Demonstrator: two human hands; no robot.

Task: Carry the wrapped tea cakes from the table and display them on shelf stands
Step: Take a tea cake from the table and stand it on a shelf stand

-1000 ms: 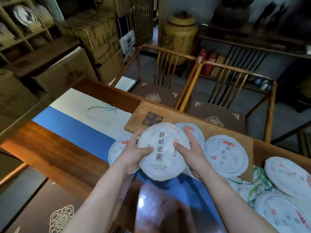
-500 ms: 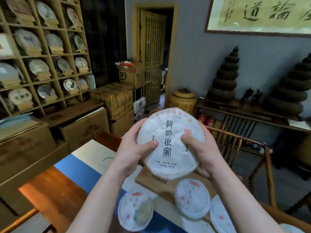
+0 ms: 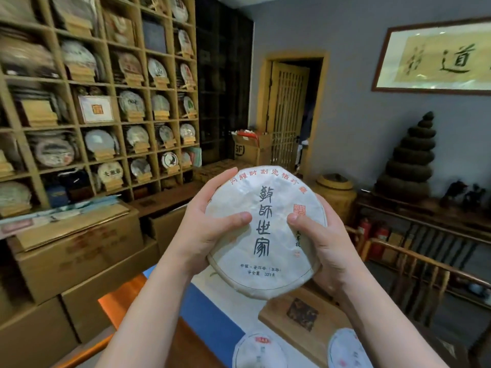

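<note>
In the lower part of the frame stands a wooden table (image 3: 125,301). On it lies a cloth runner (image 3: 212,322), blue with a white part. At the bottom edge, two wrapped tea cakes lie flat on the runner: one (image 3: 259,350) near the centre, the other (image 3: 348,347) to its right. A wooden board (image 3: 332,328) with a dark square block (image 3: 302,314) on it lies at lower right.

At upper left, a wooden shelf (image 3: 106,123) of many compartments carries wrapped cakes upright on small wooden stands (image 3: 140,147). Cardboard boxes (image 3: 79,251) stand below the shelf.

Grey wall (image 3: 350,96), framed calligraphy (image 3: 435,57), lattice door (image 3: 288,112)
</note>
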